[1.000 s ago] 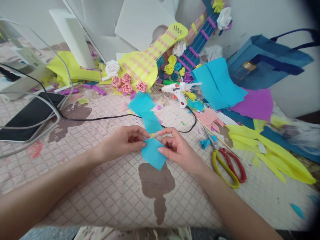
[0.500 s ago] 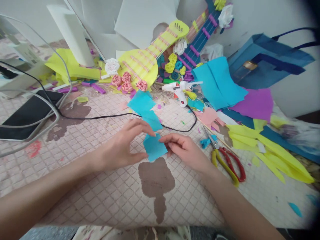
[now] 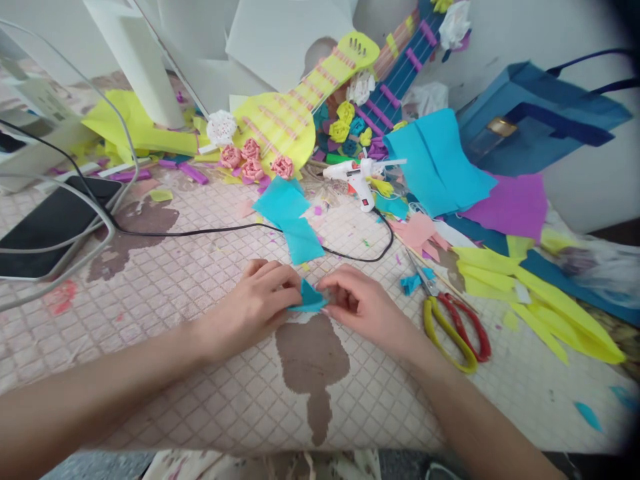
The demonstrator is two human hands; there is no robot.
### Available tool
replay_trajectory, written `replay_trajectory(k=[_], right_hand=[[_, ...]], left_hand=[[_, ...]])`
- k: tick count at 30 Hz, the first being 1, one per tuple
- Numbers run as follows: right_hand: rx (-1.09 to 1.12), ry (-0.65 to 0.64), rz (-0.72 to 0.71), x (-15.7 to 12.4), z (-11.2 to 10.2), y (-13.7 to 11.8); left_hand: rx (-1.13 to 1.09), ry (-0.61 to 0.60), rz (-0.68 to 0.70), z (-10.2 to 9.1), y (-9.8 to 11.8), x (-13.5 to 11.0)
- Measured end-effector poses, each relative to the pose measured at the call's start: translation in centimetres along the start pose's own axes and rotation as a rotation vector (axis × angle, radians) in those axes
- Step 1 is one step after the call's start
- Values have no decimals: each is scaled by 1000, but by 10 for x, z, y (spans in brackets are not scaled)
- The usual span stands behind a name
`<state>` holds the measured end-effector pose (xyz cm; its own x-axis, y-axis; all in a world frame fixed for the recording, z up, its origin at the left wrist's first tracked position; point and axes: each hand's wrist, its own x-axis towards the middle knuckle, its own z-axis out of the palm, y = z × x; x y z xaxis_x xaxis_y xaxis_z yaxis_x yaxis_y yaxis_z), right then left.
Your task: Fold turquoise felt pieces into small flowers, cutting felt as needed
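A small blue paper piece (image 3: 311, 297), folded over into a pointed shape, is held between my two hands just above the quilted cloth. My left hand (image 3: 265, 293) pinches its left end, thumb hidden behind the fingers. At its right end, the fingers of my right hand (image 3: 357, 300) are curled in with thumb and fingertips on the paper. Two blue paper pieces (image 3: 303, 240) lie flat beyond the hands, a black cord running across them. To the right rest scissors (image 3: 453, 327) with one yellow and one red handle, beside a crumpled blue scrap (image 3: 411, 285).
A white glue gun (image 3: 357, 180) lies behind the hands. A yellow paper guitar (image 3: 285, 127) with pink paper roses stands at the back. Blue sheets (image 3: 440, 163), yellow strips (image 3: 545, 300) and a blue bag (image 3: 540, 120) fill the right. A dark tablet-like device (image 3: 55, 223) lies left under cables.
The blue paper piece was a flat square and is now folded over. My left hand's fingers have closed onto it, and both hands have drawn slightly nearer each other.
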<state>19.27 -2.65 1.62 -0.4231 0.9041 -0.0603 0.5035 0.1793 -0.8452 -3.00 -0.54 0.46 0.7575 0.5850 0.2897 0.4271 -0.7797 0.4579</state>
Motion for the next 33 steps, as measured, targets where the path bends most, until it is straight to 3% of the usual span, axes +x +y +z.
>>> replay_trajectory(k=[5, 15, 29, 33], right_hand=[[-259, -93, -116, -5, -1, 1], [-313, -173, -272, -6, -3, 6], [-229, -292, -250, -6, -6, -1], [-244, -258, -238, -6, -2, -1]], left_hand=[[-148, -147, 25, -8, -14, 2], [-273, -359, 84, -23, -18, 4], [-325, -370, 31, -24, -15, 5], [-346, -318, -21, -19, -11, 4]])
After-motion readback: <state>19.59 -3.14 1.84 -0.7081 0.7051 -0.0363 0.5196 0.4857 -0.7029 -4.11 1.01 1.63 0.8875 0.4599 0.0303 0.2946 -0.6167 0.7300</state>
